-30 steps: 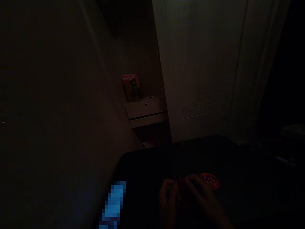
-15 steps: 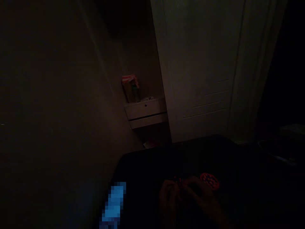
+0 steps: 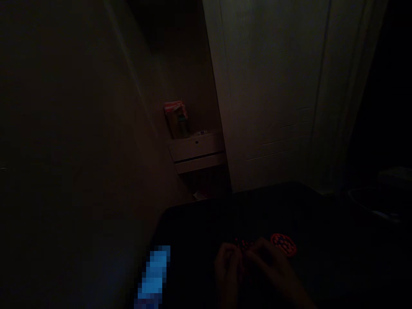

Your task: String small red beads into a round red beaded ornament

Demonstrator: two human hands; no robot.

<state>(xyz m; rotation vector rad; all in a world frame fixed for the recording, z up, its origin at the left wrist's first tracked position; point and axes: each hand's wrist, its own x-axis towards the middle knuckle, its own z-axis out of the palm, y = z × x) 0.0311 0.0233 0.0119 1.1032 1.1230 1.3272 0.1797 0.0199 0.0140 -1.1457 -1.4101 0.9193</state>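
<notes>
In the dim light my left hand (image 3: 228, 266) and my right hand (image 3: 270, 259) are close together over a dark surface (image 3: 199, 231). Both have curled fingers, with the fingertips pinched. Small red pieces (image 3: 245, 244) show just beyond and between the fingertips. What exactly each hand grips is too dark to make out. Right of my right hand lies a round, orange-red rimmed object (image 3: 283, 244) with several small reddish pieces inside its rim.
A glowing blue, pixelated patch (image 3: 154, 274) is at the lower left. Farther off stand a drawer unit (image 3: 199, 148) with a red-and-white topped package (image 3: 175, 118) on it, and a pale door panel (image 3: 267, 94). A wall (image 3: 80, 107) runs along the left.
My right fingertips have shifted slightly to the right, away from my left hand, and more red pieces show between them. The round object has stayed in place.
</notes>
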